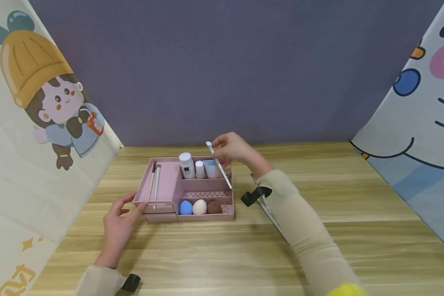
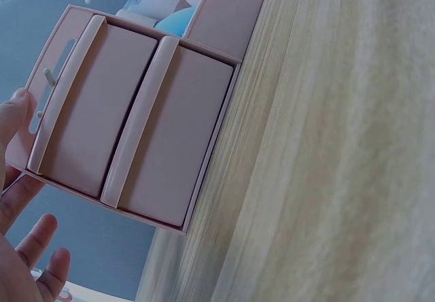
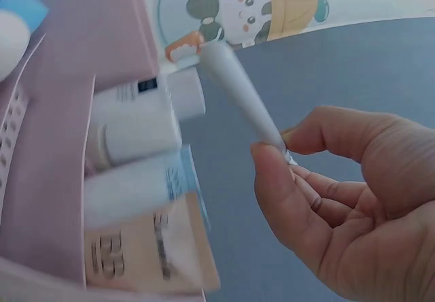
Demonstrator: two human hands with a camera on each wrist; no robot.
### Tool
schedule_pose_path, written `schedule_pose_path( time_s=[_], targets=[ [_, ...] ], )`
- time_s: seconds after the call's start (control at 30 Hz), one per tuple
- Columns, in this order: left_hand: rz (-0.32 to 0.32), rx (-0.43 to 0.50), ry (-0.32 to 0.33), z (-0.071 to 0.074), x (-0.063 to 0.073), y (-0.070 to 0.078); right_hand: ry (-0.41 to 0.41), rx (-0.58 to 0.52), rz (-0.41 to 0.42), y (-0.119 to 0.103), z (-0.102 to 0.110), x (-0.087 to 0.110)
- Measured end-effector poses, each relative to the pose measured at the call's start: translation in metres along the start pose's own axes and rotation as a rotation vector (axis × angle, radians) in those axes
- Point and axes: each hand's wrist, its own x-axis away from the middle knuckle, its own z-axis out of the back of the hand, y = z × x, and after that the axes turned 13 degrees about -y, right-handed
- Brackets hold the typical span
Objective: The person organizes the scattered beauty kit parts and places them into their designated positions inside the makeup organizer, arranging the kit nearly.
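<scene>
A pink cosmetics organizer (image 1: 169,181) stands on the table. At its front left corner my left hand (image 1: 119,224) holds it, thumb on the front and fingers at the side. Above its back right section, my right hand (image 1: 232,149) pinches a slim makeup brush with a white handle (image 3: 245,101), tilted. Two brushes (image 1: 157,183) lean in the left compartment. A white bottle (image 1: 186,167), a smaller bottle (image 1: 200,169) and tubes, one a BB tube (image 3: 143,247), fill the back row. Blue (image 1: 186,208), cream (image 1: 200,207) and brown (image 1: 214,207) makeup sponges sit in front.
Two drawers (image 2: 173,135) at the organizer's front are closed. Thin long items (image 1: 269,214) lie on the wooden table (image 1: 355,197), partly under my right forearm. A grey-blue wall panel (image 1: 222,74) rises behind the table, with printed sheets at both sides.
</scene>
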Motion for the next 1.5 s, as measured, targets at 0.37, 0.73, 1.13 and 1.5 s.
schedule_pose_path(
  time_s=[0.37,0.73,1.13,1.5],
  targets=[
    [0.012,-0.015,0.001,0.001,-0.002,0.000,-0.034,-0.043,0.019,-0.017,-0.023,-0.023],
    [0.021,-0.025,-0.005,0.001,-0.002,0.000,-0.083,-0.138,0.067,-0.023,-0.048,-0.038],
    [0.018,-0.028,-0.013,0.001,-0.003,0.002,-0.067,-0.200,0.111,-0.017,-0.075,-0.058],
    [0.020,-0.040,-0.009,0.001,-0.003,0.002,0.080,-0.274,0.199,-0.020,-0.102,-0.074]
  ],
)
